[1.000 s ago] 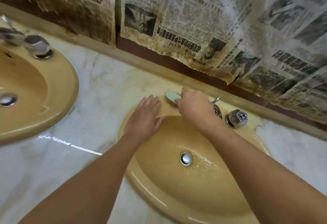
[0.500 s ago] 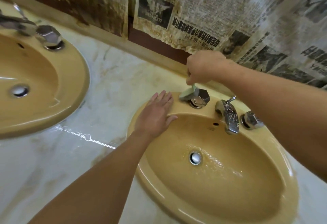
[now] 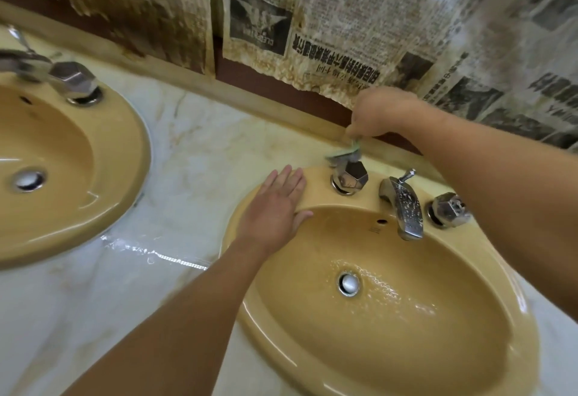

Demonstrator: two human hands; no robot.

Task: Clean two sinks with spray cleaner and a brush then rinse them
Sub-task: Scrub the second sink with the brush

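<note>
Two mustard-yellow sinks are set in a marble counter. The right sink (image 3: pixel 488 373) is wet around its drain (image 3: pixel 348 283). My left hand (image 3: pixel 276 208) lies flat, fingers straight, on its back-left rim. My right hand (image 3: pixel 380 112) hovers above the sink's left chrome knob (image 3: pixel 350 178) and grips a pale green brush (image 3: pixel 345 153), whose head touches the top of the knob. A chrome spout (image 3: pixel 403 208) speckled with droplets and a right knob (image 3: pixel 448 209) stand behind the basin. The left sink (image 3: pixel 103 208) shows at the frame's left edge. No spray cleaner is in view.
Stained newspaper sheets (image 3: pixel 344 29) cover the wall behind a beige backsplash ledge (image 3: pixel 219 90). The left sink has its own chrome knob (image 3: pixel 75 81) and drain (image 3: pixel 28 180). A wet streak (image 3: pixel 156 255) glints on the marble counter (image 3: pixel 194 161) between the sinks.
My right hand rose from the sink's back rim with the brush and now works at the left knob, uncovering the faucet. My left hand has stayed on the rim.
</note>
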